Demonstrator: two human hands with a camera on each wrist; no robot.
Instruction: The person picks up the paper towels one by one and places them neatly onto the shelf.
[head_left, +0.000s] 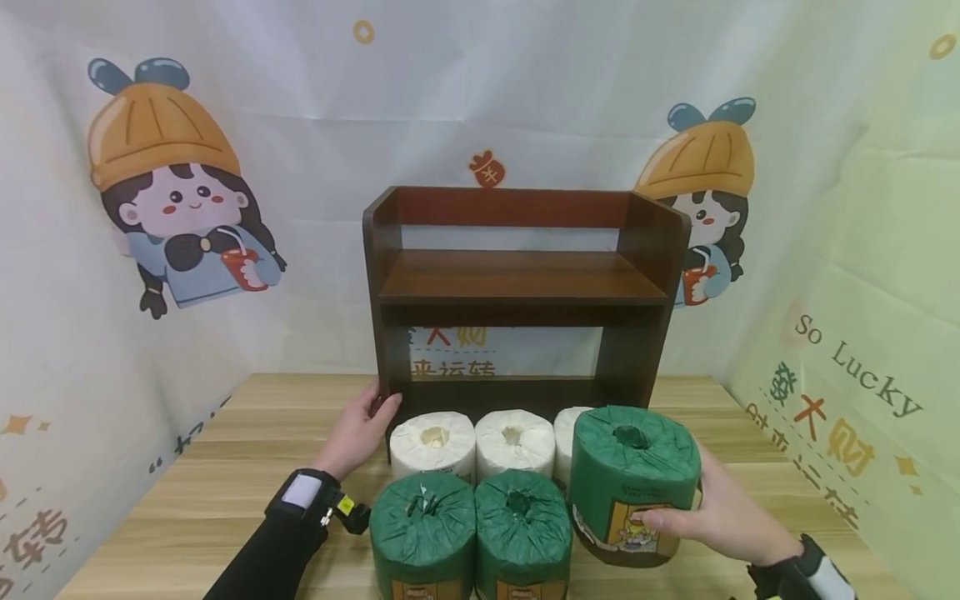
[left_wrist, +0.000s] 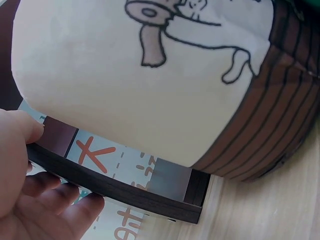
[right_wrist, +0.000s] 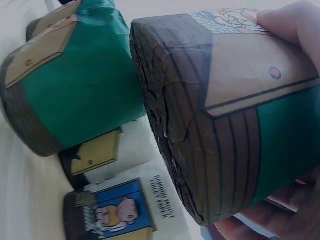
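Observation:
A green-wrapped toilet roll (head_left: 633, 475) is gripped by my right hand (head_left: 731, 512), thumb on its printed front and fingers round the far side. Its brown underside (right_wrist: 170, 125) shows tilted in the right wrist view. With my left hand (head_left: 360, 429) I hold the lower left side panel of a dark brown wooden shelf (head_left: 525, 275), thumb on one face and fingers on the other. Two more green rolls, one on the left (head_left: 423, 529) and one beside it (head_left: 522, 529), stand in front. Behind them are three white rolls (head_left: 432, 450), the rightmost partly hidden by the held roll.
The shelf stands upright on a wood-grain table (head_left: 285, 433), with an upper board and an open lower bay. A printed cloth (head_left: 315, 167) hangs behind and along both sides. Both wrists wear black straps with cameras.

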